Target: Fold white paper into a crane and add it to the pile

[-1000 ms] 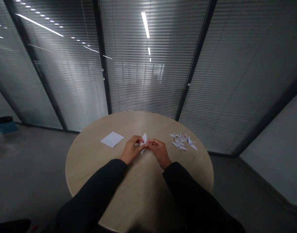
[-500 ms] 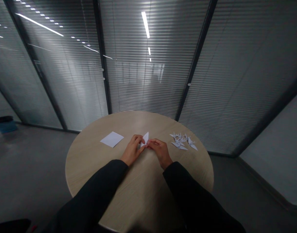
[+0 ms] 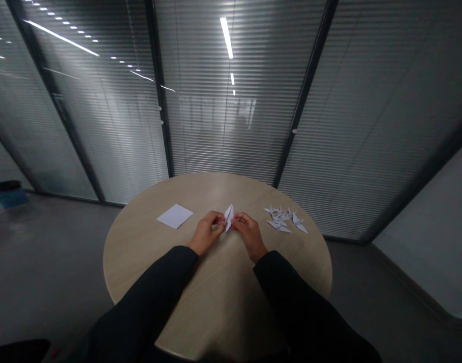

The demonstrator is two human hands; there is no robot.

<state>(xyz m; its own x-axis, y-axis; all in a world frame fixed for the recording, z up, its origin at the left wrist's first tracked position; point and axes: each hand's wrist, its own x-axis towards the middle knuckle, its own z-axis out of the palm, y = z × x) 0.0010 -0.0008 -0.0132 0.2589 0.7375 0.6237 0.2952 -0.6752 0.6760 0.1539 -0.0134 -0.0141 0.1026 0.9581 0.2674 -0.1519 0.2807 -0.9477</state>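
The left hand (image 3: 206, 233) and right hand (image 3: 250, 235) pinch a folded white paper (image 3: 228, 218) upright between them over the round wooden bench (image 3: 140, 237), with paper cranes (image 3: 281, 220) to the right and a square paper sheet (image 3: 175, 216) to the left.

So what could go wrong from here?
The folded white paper is pinched between the left hand and right hand, so it might crease off-line or tear. The right hand works close to the loose pile of origami paper cranes; a slip could scatter them. The square white paper sheet lies unweighted near the left hand and could get nudged.
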